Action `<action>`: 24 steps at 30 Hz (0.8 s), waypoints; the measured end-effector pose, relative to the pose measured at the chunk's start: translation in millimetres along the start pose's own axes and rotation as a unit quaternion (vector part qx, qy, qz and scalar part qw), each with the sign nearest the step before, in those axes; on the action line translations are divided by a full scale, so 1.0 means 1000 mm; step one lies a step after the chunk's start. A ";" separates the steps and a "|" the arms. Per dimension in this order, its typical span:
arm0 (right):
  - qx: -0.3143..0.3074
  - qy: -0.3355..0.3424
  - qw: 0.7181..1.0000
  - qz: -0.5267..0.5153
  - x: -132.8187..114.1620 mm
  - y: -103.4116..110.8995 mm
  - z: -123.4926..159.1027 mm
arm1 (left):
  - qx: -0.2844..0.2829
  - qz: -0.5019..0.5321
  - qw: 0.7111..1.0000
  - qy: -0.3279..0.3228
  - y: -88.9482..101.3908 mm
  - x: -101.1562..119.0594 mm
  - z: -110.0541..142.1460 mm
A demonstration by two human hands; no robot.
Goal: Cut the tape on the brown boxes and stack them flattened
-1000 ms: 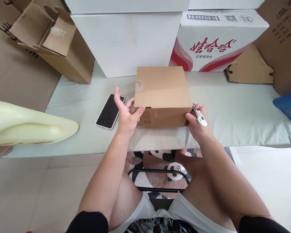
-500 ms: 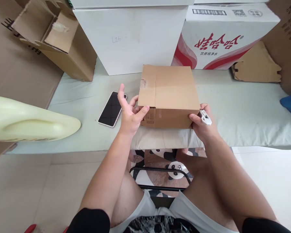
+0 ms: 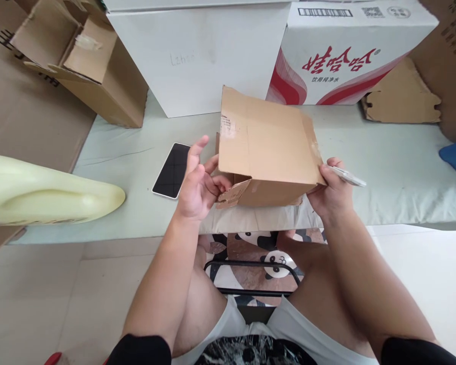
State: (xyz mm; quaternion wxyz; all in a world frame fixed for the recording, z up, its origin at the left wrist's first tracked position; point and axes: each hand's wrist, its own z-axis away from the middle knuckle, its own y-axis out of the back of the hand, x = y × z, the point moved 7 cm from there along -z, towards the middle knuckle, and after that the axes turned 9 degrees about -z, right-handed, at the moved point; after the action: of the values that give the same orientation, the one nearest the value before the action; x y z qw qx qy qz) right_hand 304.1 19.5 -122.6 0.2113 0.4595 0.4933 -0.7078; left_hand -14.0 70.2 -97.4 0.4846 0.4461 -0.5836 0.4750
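A brown cardboard box [image 3: 273, 142] sits tilted at the front of the cloth-covered bench, its left end parted. At the front left corner a flap [image 3: 233, 194] stands out, leaving a dark gap. My left hand [image 3: 199, 190] is at this end, fingers apart, some fingertips touching the flap and the index finger raised. My right hand [image 3: 332, 195] grips the box's front right corner. That same hand also holds a slim white tool [image 3: 347, 176], seemingly a box cutter, pointing right and away from the box. I cannot see inside the box.
A phone [image 3: 171, 170] lies left of my left hand. Behind stand a large white box [image 3: 201, 61], a red-and-white water carton [image 3: 338, 61] and an open brown carton [image 3: 117, 86]. A pale yellow rounded object [image 3: 61, 190] juts in from the left. Folded cardboard [image 3: 403, 101] lies at right.
The box's left end has come open and its front flap has swung out. My left thumb has left the top. The box has tilted, and the white tool now points further right.
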 end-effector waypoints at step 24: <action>-0.027 0.018 0.993 0.110 -0.015 -0.004 0.005 | 0.133 -0.058 0.987 0.064 0.020 0.007 -0.012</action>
State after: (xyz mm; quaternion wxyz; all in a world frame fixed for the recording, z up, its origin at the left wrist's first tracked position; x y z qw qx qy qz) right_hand 306.7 14.7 -107.4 0.2914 0.5177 0.4626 -0.6581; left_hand -32.6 84.1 -91.6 0.4844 0.5085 -0.4560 0.5467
